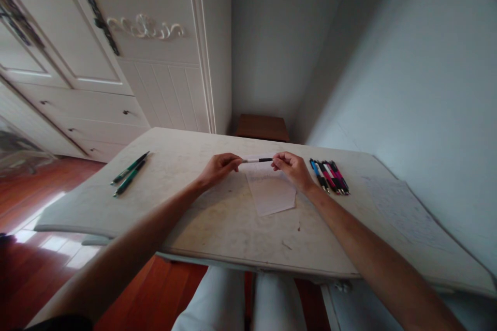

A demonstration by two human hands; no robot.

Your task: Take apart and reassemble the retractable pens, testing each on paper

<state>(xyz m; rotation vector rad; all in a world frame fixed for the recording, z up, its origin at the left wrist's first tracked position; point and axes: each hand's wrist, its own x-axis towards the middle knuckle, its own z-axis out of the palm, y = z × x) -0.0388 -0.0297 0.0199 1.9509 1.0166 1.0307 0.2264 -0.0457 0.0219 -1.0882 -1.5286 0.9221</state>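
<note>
Lying on the white table (217, 232), a sheet of paper (274, 195) comes nearest, with two green pens (130, 176) farther left, a row of mixed-colour pens (330, 177) just right of the right hand (292, 168), and a white pen (251, 161) with a black section over the sheet's far end. Left hand (219, 168) and right hand each hold one end of that white pen in a narrow pinch, keeping it roughly level. Such slight holds could let it roll or drop if either side loosened or pulled unevenly, and a rightward swing of the right hand might scatter the row beside it.
</note>
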